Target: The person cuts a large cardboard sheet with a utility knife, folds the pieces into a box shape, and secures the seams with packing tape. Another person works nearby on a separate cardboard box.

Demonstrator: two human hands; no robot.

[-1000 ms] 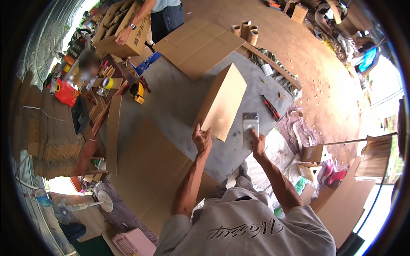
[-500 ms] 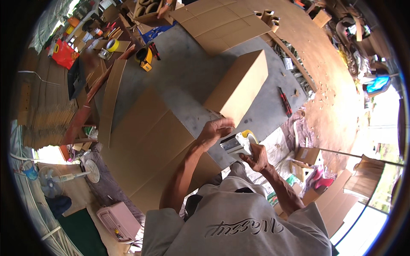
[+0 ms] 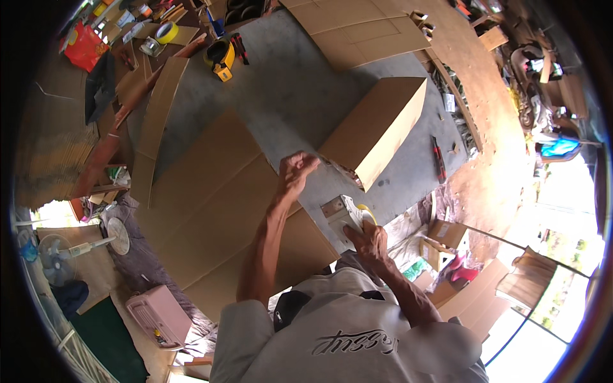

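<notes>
My right hand [image 3: 366, 239] grips a tape dispenser [image 3: 345, 214] with a pale body and a yellow roll, low over the table's near edge. To its left and farther off, my left hand [image 3: 296, 170] is raised with its fingers curled in; whether anything is pinched in them is hidden. A long cardboard box [image 3: 377, 124] lies just right of my left hand, apart from it, its near end toward me. Beneath my left forearm a large flat cardboard sheet [image 3: 211, 191] covers the near left of the table.
On the grey tabletop [image 3: 287, 83] lie a red utility knife [image 3: 439, 159] at right and a yellow tape dispenser [image 3: 223, 64] at far left. Another flat cardboard sheet [image 3: 364, 35] covers the far edge. A narrow cardboard strip [image 3: 159, 127] lies along the left edge.
My left hand has drawn away from the box's near end, up and left, and its fingers have curled. The view has shifted slightly. Another person's hand at the far edge is gone from view.
</notes>
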